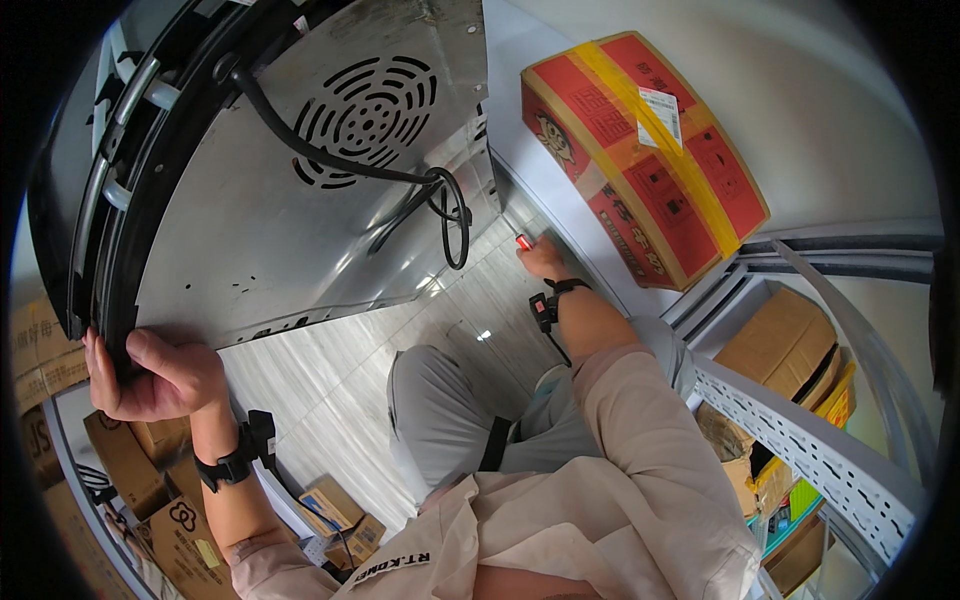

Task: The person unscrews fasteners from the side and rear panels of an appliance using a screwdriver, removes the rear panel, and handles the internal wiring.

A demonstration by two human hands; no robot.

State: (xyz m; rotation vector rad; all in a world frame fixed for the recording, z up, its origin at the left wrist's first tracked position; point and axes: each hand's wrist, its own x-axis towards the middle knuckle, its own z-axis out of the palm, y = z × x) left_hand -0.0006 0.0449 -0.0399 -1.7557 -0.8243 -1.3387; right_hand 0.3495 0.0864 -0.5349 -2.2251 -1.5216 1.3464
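A large metal-cased appliance (240, 240) with a round vent pattern stands tilted at the upper left. Its black front frame (125, 230) runs down the left side. My left hand (165, 375) grips the lower corner of that frame, thumb on one side and fingers on the other. A black power cord (320, 155) hangs in a loop against the casing. Low beside the appliance's far right edge, my right hand (543, 260) is closed around a small red object (523, 242); most of it is hidden, so its kind is unclear.
A red and brown carton (640, 150) with yellow tape rests on a white surface at right. Below it, a perforated metal shelf rail (800, 450) borders more cardboard boxes (775, 345). Several cartons (185, 530) stand at lower left. Grey tiled floor (310, 400) lies beneath.
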